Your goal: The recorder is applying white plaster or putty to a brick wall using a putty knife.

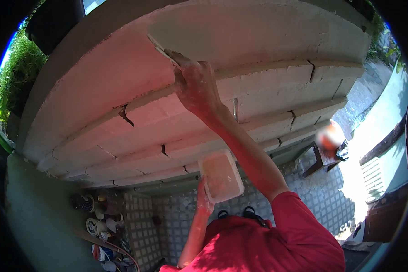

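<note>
My right hand (196, 86) is raised to the upper wall, its fingers closed round a putty knife (160, 49). The tool's wide edge lies at or against the pale wall face (122, 59), and a greyer patch (186, 38) shows beside it. Lower down, my left hand (205, 197) grips a whitish rectangular plastic tub (221, 176) by its side. The tub is tilted, and a pale smear coats its inside. White specks mark both hands.
Stepped ledges (276, 75) with dark cracks cross the wall. Pots and cans (95, 226) stand at lower left. A small wooden table (319, 158) is at right on the tiled floor (299, 204). A dark planter (54, 25) sits at upper left.
</note>
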The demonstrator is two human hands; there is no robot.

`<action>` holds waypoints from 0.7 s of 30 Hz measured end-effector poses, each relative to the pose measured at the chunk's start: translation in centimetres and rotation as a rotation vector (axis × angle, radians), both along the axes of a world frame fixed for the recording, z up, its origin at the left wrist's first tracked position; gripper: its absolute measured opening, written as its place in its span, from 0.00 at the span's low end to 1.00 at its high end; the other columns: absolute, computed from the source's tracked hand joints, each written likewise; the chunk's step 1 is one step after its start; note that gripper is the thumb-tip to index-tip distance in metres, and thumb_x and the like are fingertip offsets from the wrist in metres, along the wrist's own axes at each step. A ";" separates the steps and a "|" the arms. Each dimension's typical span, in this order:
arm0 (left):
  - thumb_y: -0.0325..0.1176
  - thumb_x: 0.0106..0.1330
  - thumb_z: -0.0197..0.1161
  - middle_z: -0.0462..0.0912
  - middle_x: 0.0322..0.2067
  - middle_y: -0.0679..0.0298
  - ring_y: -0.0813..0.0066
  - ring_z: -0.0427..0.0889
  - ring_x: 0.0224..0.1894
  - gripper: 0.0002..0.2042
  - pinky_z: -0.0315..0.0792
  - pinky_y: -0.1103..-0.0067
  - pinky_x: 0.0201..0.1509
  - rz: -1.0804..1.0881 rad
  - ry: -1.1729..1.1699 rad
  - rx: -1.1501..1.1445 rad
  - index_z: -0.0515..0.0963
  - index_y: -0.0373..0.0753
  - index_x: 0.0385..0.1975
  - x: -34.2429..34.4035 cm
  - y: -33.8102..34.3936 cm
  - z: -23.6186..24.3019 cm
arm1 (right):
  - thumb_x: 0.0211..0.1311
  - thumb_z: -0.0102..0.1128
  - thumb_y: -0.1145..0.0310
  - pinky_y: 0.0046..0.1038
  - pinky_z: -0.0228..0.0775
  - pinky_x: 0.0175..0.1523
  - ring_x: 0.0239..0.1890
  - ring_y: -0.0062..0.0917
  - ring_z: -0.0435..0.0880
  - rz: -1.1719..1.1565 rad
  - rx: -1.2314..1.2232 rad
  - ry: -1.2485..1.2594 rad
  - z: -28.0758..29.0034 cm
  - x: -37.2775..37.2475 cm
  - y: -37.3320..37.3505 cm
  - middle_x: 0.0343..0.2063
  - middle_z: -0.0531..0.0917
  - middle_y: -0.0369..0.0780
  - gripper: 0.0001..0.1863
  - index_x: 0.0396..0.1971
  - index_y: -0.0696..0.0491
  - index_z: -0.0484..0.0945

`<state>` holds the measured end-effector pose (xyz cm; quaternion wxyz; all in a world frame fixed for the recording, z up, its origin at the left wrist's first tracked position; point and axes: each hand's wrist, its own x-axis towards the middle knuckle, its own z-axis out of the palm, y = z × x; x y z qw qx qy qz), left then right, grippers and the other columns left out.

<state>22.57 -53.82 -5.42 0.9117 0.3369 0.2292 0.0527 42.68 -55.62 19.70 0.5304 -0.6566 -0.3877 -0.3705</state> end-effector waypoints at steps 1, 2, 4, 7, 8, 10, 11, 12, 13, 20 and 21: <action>0.48 0.69 0.47 0.69 0.58 0.61 0.65 0.70 0.59 0.26 0.67 0.66 0.62 -0.024 -0.040 -0.015 0.59 0.42 0.63 0.0 0.1 -0.1 | 0.46 0.51 0.82 0.44 0.67 0.27 0.21 0.51 0.76 0.124 0.005 0.068 0.2 0.5 -0.9 0.15 0.74 0.52 0.14 0.37 0.65 0.73; 0.48 0.69 0.47 0.69 0.58 0.61 0.65 0.70 0.59 0.26 0.67 0.66 0.62 -0.036 -0.042 -0.016 0.59 0.42 0.63 0.1 -0.2 0.0 | 0.46 0.51 0.82 0.44 0.67 0.27 0.21 0.51 0.76 0.111 0.005 0.065 0.1 1.5 -2.1 0.15 0.74 0.52 0.14 0.37 0.65 0.73; 0.51 0.66 0.51 0.72 0.55 0.63 0.67 0.73 0.56 0.28 0.68 0.69 0.59 -0.014 0.007 0.018 0.62 0.42 0.61 0.6 -0.5 0.1 | 0.50 0.49 0.81 0.44 0.64 0.26 0.23 0.52 0.75 -0.079 0.111 0.095 -0.3 4.5 -4.1 0.16 0.73 0.53 0.08 0.32 0.63 0.73; 0.51 0.66 0.51 0.72 0.55 0.63 0.68 0.73 0.56 0.28 0.69 0.69 0.59 -0.023 0.001 0.015 0.62 0.41 0.61 0.5 -0.5 0.3 | 0.54 0.48 0.79 0.43 0.66 0.28 0.24 0.53 0.75 -0.376 0.170 0.023 0.0 6.5 -7.4 0.18 0.75 0.55 0.04 0.28 0.62 0.72; 0.51 0.66 0.51 0.72 0.55 0.63 0.68 0.73 0.56 0.28 0.69 0.69 0.59 -0.020 0.004 0.014 0.62 0.41 0.61 0.5 -0.4 0.2 | 0.55 0.48 0.79 0.43 0.67 0.28 0.24 0.54 0.75 -0.427 0.183 0.031 0.1 6.8 -8.3 0.18 0.75 0.55 0.04 0.29 0.62 0.72; 0.51 0.66 0.51 0.72 0.55 0.63 0.67 0.73 0.55 0.28 0.69 0.69 0.59 -0.001 0.057 0.023 0.62 0.41 0.61 0.5 -0.3 0.1 | 0.55 0.48 0.78 0.43 0.67 0.29 0.24 0.54 0.75 -0.506 0.164 0.030 0.1 7.4 -10.3 0.18 0.75 0.55 0.04 0.27 0.62 0.72; 0.51 0.66 0.51 0.72 0.55 0.63 0.67 0.73 0.55 0.28 0.69 0.69 0.59 -0.001 0.059 0.021 0.62 0.41 0.61 0.4 -0.2 -0.2 | 0.55 0.48 0.77 0.43 0.67 0.29 0.24 0.54 0.75 -0.591 0.144 0.027 0.2 7.4 -11.3 0.17 0.75 0.55 0.04 0.26 0.62 0.72; 0.51 0.66 0.51 0.72 0.55 0.63 0.67 0.73 0.56 0.28 0.69 0.69 0.59 -0.005 0.059 0.006 0.62 0.41 0.61 0.2 -0.1 -0.6 | 0.55 0.48 0.77 0.43 0.67 0.29 0.24 0.54 0.75 -0.590 0.141 0.028 0.3 6.9 -12.2 0.17 0.75 0.55 0.04 0.26 0.62 0.72; 0.51 0.66 0.51 0.72 0.55 0.63 0.67 0.73 0.56 0.28 0.69 0.68 0.59 -0.003 0.055 -0.002 0.62 0.41 0.61 0.1 0.3 -0.7 | 0.54 0.49 0.77 0.44 0.67 0.28 0.24 0.54 0.75 -0.626 0.134 0.060 0.6 6.0 -12.7 0.17 0.75 0.55 0.05 0.24 0.62 0.72; 0.51 0.66 0.51 0.71 0.55 0.62 0.67 0.72 0.56 0.28 0.68 0.68 0.59 0.034 0.075 -0.037 0.61 0.40 0.61 -0.2 0.9 -0.9 | 0.48 0.52 0.78 0.44 0.70 0.30 0.23 0.52 0.77 -0.780 0.019 0.104 -0.1 7.1 -9.7 0.16 0.75 0.53 0.08 0.29 0.62 0.78; 0.50 0.67 0.50 0.72 0.55 0.62 0.66 0.73 0.56 0.27 0.69 0.68 0.59 0.044 0.085 -0.028 0.62 0.41 0.61 -0.1 1.0 -0.6 | 0.48 0.52 0.78 0.44 0.71 0.30 0.24 0.51 0.78 -0.694 0.036 0.080 -0.3 6.4 -7.5 0.17 0.76 0.54 0.11 0.34 0.62 0.78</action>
